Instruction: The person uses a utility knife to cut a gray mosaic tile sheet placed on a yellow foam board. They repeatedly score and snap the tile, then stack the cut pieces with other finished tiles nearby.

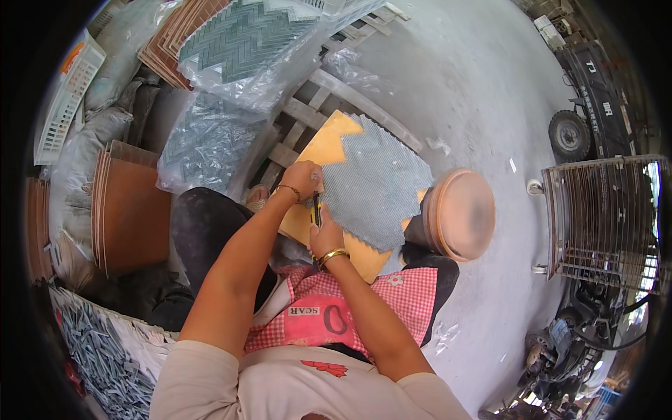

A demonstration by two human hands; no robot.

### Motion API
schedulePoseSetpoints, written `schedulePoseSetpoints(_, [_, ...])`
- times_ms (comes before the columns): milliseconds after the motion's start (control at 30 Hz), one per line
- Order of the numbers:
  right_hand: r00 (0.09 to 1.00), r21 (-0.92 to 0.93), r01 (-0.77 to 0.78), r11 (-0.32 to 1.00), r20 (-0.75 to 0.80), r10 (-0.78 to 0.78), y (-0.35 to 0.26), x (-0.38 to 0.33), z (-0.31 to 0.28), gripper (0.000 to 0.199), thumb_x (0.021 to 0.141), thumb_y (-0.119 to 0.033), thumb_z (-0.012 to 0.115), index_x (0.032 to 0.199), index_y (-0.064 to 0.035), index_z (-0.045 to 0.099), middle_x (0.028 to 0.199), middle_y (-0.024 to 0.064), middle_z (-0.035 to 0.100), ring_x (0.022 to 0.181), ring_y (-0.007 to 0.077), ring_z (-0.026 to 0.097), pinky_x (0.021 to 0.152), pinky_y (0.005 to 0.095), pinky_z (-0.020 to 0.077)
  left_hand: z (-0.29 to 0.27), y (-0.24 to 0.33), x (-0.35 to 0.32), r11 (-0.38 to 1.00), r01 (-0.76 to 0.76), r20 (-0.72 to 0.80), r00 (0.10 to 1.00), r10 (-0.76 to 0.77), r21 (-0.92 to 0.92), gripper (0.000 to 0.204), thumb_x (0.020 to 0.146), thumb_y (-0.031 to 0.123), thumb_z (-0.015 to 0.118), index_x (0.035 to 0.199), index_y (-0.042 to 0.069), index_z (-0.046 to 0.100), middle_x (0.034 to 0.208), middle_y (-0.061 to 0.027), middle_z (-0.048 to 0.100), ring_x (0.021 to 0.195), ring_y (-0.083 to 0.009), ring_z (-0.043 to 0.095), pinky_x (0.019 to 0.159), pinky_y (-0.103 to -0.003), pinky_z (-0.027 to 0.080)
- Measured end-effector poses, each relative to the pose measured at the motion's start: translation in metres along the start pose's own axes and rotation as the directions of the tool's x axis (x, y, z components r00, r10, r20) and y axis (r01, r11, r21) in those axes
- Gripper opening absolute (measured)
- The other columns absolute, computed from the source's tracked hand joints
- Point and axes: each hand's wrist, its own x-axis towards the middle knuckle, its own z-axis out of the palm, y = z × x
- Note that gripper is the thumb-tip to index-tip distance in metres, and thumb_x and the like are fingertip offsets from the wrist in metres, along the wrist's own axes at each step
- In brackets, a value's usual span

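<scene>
A grey mesh-backed mosaic sheet (374,182) with zigzag edges lies across a yellow board (329,140) in front of my lap. My right hand (327,236) is closed around a black and yellow utility knife (317,208), its front end pointing away from me near my left hand. Over the board and the sheet's left edge, my left hand (305,177) is closed with its fingers curled down. Whatever its fingertips pinch, if anything, is hidden. A pink checked apron (413,297) covers my lap below the board.
Plastic-wrapped green herringbone mosaic sheets (245,42) are stacked at the far left, beside a wooden pallet (304,112). Brown boards (133,210) lean at left. A round terracotta-coloured stool or tub (462,213) stands right of the board. Tile strips (105,357) fill a sack at lower left.
</scene>
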Motion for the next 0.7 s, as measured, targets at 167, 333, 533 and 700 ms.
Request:
schedulePoseSetpoints(167, [0.999,0.015,0.035,0.999,-0.020,-0.034,0.014,0.001,0.008,0.054,0.077,-0.008,0.044,0.127,-0.0020,0.025,0.056,0.0141,0.056,0.040,0.0186,0.055,0.040,0.0298,0.0459,0.000,0.001,0.000,1.000,-0.011,-0.033,0.999,0.011,-0.003,0.010,0.062,0.013,0.057,0.070,0.009,0.060,0.076,-0.0131,0.057,0.074,-0.0317,0.054,0.065,-0.037,0.043])
schedulePoseSetpoints(333, [1.000,0.075,-0.014,0.997,-0.001,0.014,0.005,0.005,0.004,0.054,0.077,-0.007,0.044,0.127,-0.0027,0.024,0.055,0.0138,0.055,0.040,0.0185,0.055,0.039,0.0301,0.0457,-0.007,0.003,-0.001,0.995,0.032,0.029,0.999,-0.029,-0.098,0.007,0.063,0.013,0.056,0.068,0.010,0.060,0.075,-0.0119,0.058,0.075,-0.0302,0.054,0.067,-0.037,0.044])
schedulePoseSetpoints(533, [0.999,0.045,0.032,0.998,-0.029,-0.030,0.008,0.002,0.012,0.054,0.077,-0.007,0.045,0.127,-0.0030,0.025,0.060,0.0159,0.055,0.047,0.0222,0.055,0.044,0.0327,0.0449,-0.001,-0.005,-0.001,0.992,0.085,0.007,0.996,-0.084,-0.095,0.008,0.063,0.014,0.057,0.069,0.011,0.060,0.077,-0.0120,0.058,0.075,-0.0306,0.054,0.067,-0.036,0.044])
schedulePoseSetpoints(700, [0.996,0.068,-0.077,0.995,0.054,0.074,-0.008,-0.014,0.004,0.055,0.075,-0.011,0.051,0.124,-0.0045,0.029,0.084,0.0259,0.055,0.077,0.0382,0.055,0.069,0.0441,0.0430,0.004,-0.007,0.003,0.994,0.047,0.041,0.998,-0.043,-0.103,0.008,0.064,0.015,0.057,0.070,0.011,0.061,0.077,-0.0121,0.058,0.074,-0.0312,0.055,0.066,-0.036,0.044])
